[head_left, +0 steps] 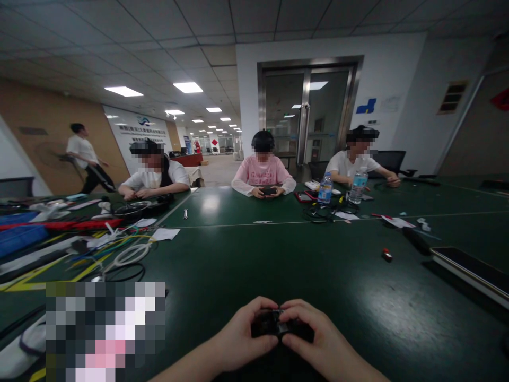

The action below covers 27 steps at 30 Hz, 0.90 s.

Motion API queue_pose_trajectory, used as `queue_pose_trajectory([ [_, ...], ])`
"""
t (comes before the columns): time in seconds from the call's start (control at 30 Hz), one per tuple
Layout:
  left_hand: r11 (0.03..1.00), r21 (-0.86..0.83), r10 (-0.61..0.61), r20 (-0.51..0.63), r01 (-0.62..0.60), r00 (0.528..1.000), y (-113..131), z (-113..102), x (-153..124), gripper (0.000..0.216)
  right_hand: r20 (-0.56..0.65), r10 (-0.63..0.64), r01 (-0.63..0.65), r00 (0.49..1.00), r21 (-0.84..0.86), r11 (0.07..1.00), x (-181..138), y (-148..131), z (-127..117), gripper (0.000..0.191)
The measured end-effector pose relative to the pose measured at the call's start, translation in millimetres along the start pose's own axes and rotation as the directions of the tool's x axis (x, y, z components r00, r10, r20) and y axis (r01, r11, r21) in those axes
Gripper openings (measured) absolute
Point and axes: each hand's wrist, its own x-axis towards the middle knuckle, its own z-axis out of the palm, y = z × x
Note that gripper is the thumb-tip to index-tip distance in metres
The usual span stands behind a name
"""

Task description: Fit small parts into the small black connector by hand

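Both of my hands meet low at the near edge of the dark green table [278, 254]. My left hand [242, 334] and my right hand [314, 337] are closed round a small black object [274, 322], fingers curled over its top. Most of the object is hidden by my fingers, so I cannot make out what it is.
Cables and tools [99, 244] lie in a heap at the left. A small red item [387, 255] and a flat dark device [469, 268] lie at the right. Water bottles [325, 188] stand far across. Three seated people face me; another person [85, 156] walks at far left.
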Motion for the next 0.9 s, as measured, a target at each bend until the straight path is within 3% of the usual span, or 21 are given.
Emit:
queue_pose_trajectory([
  [0.17,1.0,-0.012,0.005,-0.001,-0.005,1.0,-1.4,-0.3,0.4,0.043,-0.014,0.013,-0.013,1.0,0.005,1.0,-0.6,-1.5,0.7,0.021],
  [0.33,1.0,-0.015,-0.022,-0.004,0.022,1.0,0.8,0.1,0.6,0.042,-0.114,0.059,-0.052,0.992,0.062,0.997,1.0,-1.2,-3.0,0.015],
  [0.6,0.995,-0.045,-0.083,0.014,0.084,0.996,4.5,0.1,-0.3,0.043,-0.206,0.124,-0.091,0.971,0.164,0.982,4.7,6.1,-15.9,0.02],
  [0.9,0.993,-0.037,-0.111,0.017,0.112,0.994,3.0,-1.3,-2.0,0.045,-0.408,0.244,-0.093,0.88,0.356,0.93,6.5,4.7,-26.7,0.042],
])
